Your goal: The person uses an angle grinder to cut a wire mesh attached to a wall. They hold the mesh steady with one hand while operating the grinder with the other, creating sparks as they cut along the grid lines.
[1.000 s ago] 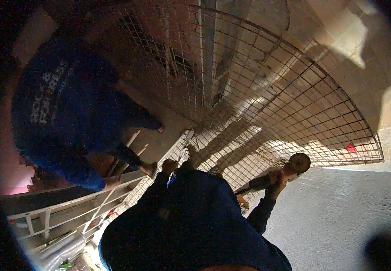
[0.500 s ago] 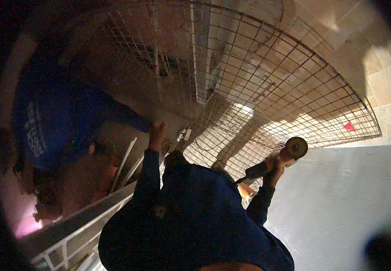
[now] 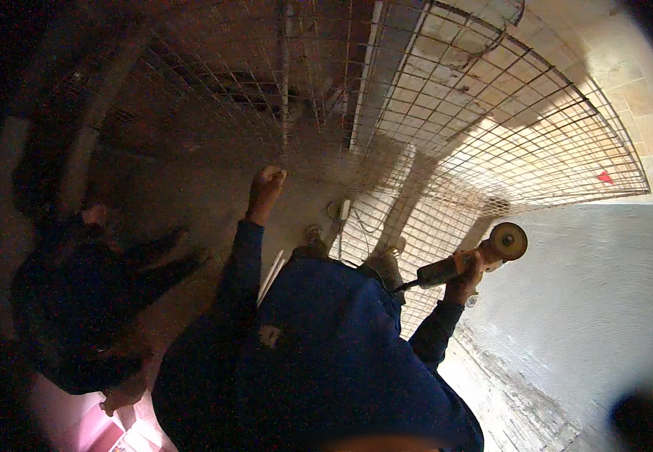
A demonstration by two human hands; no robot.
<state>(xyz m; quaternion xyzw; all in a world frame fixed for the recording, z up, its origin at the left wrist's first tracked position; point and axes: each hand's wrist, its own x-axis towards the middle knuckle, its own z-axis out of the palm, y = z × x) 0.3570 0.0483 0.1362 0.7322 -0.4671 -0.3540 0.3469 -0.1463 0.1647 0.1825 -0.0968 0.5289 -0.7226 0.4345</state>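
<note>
The left arm is stretched up and forward from the shoulder, nearly straight, in a dark blue sleeve that ends at the wrist. The left hand (image 3: 266, 188) is seen at the end of it, bare, with the fingers curled inward into what appears to be a loose fist; in the dim light it cannot be told whether anything is gripped. The right arm is bent at the elbow, the forearm raised and angled out to the right, also sleeved in dark blue. The right hand (image 3: 466, 275) is closed around the body of an angle grinder (image 3: 484, 256), held out level with the wrist kept straight.
</note>
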